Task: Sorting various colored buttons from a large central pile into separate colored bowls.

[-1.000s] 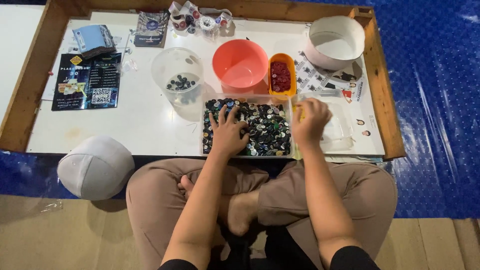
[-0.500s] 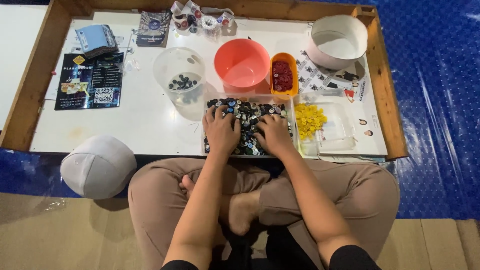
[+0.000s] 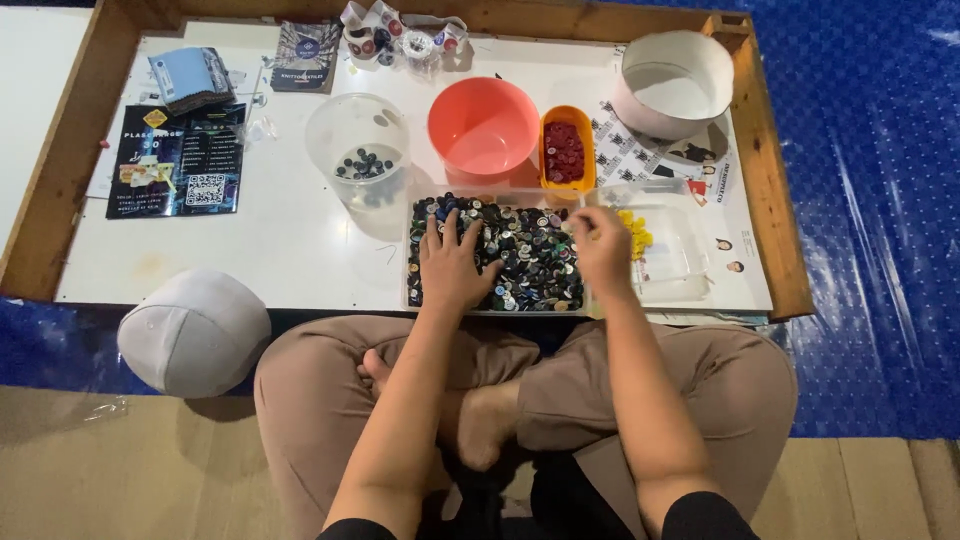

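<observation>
A pile of mixed dark and pale buttons [image 3: 530, 255] fills a shallow clear tray [image 3: 413, 298] at the near edge of the white board. My left hand [image 3: 455, 262] lies flat on the pile's left side with its fingers spread. At the tray's right edge, my right hand [image 3: 603, 250] has its fingertips pinched together beside a small heap of yellow buttons [image 3: 636, 235] in a second clear tray [image 3: 685, 268]. Whether a button sits between those fingertips is hidden.
Behind the trays stand a clear tub with dark buttons [image 3: 358, 150], a coral bowl [image 3: 483, 125], an orange tub of red buttons [image 3: 567, 150] and a white round container [image 3: 675, 85]. A dark leaflet [image 3: 175, 160] lies left. A wooden frame [image 3: 770, 200] rims the board; a white cap [image 3: 195, 330] sits by my knee.
My right hand went from the yellow-button tray to the mixed pile and has now come back to the tray's right edge. My left hand stayed on the pile, shifting slightly.
</observation>
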